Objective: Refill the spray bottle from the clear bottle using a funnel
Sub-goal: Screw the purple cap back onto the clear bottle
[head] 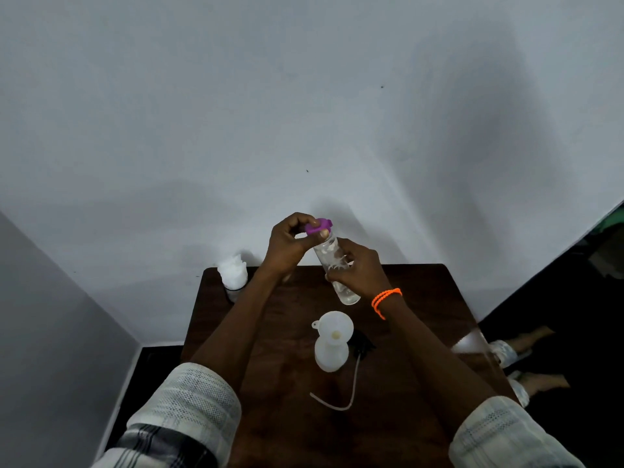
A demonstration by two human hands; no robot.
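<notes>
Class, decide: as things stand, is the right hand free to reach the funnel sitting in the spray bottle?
Probably not yet: the right hand grips the clear bottle. Nothing lies between it and the funnel.

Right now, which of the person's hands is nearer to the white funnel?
Right. The right hand grips the clear bottle just above the funnel; the left hand pinches the purple cap, higher and farther away.

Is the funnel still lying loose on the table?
No, the white funnel sits upright in the neck of the spray bottle on the table.
</notes>
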